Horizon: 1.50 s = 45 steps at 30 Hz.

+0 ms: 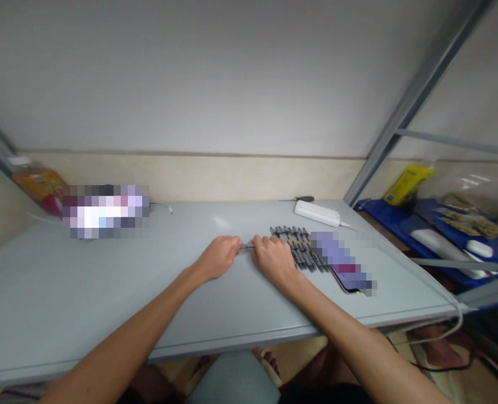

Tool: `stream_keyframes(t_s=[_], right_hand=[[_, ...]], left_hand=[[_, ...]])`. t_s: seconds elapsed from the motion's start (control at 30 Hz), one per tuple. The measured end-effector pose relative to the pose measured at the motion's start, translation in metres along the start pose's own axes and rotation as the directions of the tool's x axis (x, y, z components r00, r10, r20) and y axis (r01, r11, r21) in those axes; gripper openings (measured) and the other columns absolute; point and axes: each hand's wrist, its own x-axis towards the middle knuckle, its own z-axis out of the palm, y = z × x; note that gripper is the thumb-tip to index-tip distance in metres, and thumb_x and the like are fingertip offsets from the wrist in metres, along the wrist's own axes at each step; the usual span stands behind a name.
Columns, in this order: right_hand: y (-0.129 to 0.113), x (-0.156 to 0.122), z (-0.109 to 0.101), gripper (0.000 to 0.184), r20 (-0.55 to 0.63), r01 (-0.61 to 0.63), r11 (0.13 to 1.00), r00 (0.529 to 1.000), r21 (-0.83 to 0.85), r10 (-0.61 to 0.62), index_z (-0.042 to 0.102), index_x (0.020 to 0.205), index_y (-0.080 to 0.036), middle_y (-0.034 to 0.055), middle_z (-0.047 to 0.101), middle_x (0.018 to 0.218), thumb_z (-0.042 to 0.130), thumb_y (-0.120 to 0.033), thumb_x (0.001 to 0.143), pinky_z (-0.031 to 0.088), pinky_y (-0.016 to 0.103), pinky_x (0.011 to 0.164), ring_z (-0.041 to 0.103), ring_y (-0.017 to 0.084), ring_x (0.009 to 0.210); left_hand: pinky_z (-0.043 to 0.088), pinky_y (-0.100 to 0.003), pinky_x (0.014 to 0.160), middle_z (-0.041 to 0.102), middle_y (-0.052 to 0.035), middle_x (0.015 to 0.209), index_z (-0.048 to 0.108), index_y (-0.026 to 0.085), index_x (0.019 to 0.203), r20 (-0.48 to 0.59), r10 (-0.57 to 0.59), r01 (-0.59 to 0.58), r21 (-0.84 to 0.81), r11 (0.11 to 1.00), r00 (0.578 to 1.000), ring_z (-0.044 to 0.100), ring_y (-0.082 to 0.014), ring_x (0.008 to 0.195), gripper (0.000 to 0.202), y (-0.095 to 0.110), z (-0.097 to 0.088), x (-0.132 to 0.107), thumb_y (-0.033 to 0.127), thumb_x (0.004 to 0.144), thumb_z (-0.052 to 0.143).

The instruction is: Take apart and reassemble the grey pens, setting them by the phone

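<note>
My left hand and my right hand are closed on the two ends of a slim, grey, pen-like piece. Only its short middle part shows between my fingers, just above the table. Beside and partly behind my right hand lie several similar dark grey pen-like pieces, laid close together in rows. Too small to make out is what exactly these pieces are. A blurred-out flat device like a phone rests against the right end of the rows.
On the pale table, a white power strip with a cord and a screwdriver lie at the back right. An orange bottle and a pixelated object stand at the left. Beyond the metal frame is a yellow packet.
</note>
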Motion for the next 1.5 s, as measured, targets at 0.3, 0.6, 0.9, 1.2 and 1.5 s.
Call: stream_keyframes(t_s=[0.3,0.6,0.9,1.2,1.5], right_hand=[[0.0,0.001,0.007,0.028,-0.09,-0.079,0.996,0.993,0.038,0.082,0.056,0.092,-0.017,0.0108,0.063,0.084,0.035,-0.035,0.091,0.035,0.03,0.067,0.057,0.024,0.082],[0.007,0.003,0.014,0.03,-0.279,0.115,0.991,0.956,0.072,-0.09,0.059,0.089,-0.019,0.0078,0.059,0.09,0.033,-0.031,0.094,0.028,0.032,0.068,0.049,0.021,0.084],[0.016,0.002,0.019,0.022,-0.409,0.236,0.955,0.901,0.177,-0.146,0.063,0.087,-0.018,0.0059,0.059,0.084,0.044,-0.027,0.091,0.028,0.031,0.066,0.045,0.019,0.078],[0.018,-0.001,0.017,0.02,-0.461,0.244,0.93,0.882,0.276,-0.095,0.062,0.097,-0.018,0.0079,0.061,0.09,0.055,-0.031,0.084,0.034,0.032,0.07,0.048,0.021,0.082],[0.024,0.001,0.02,0.026,-0.367,0.095,0.824,0.919,0.559,0.143,0.064,0.075,-0.018,0.0048,0.065,0.068,0.046,-0.031,0.089,0.038,0.029,0.064,0.056,0.017,0.064]], left_hand=[[0.039,-0.023,0.064,0.057,0.0012,0.071,0.055,0.017,0.089,-0.12,-0.157,0.086,-0.456,0.886,0.98,0.052,-0.0123,0.067,0.025,-0.007,-0.004,0.001,0.038,0.088,0.041],[0.041,-0.024,0.058,0.057,-0.0001,0.062,0.055,0.015,0.075,-0.146,-0.353,0.147,-0.718,0.681,0.924,0.052,-0.0114,0.059,0.027,-0.023,-0.001,0.003,0.042,0.077,0.057],[0.04,-0.023,0.055,0.058,0.0006,0.059,0.053,0.015,0.07,-0.105,-0.345,0.158,-0.741,0.652,0.933,0.051,-0.01,0.054,0.028,-0.026,0.001,0.002,0.042,0.074,0.06],[0.039,-0.023,0.055,0.057,0.0009,0.058,0.053,0.016,0.069,-0.1,-0.346,0.157,-0.751,0.641,0.933,0.051,-0.0097,0.053,0.028,-0.024,0.001,0.002,0.042,0.075,0.06],[0.04,-0.023,0.055,0.059,0.0009,0.058,0.054,0.016,0.07,-0.148,-0.396,0.138,-0.781,0.609,0.906,0.052,-0.0098,0.053,0.027,-0.032,0.001,0.003,0.041,0.073,0.062]])
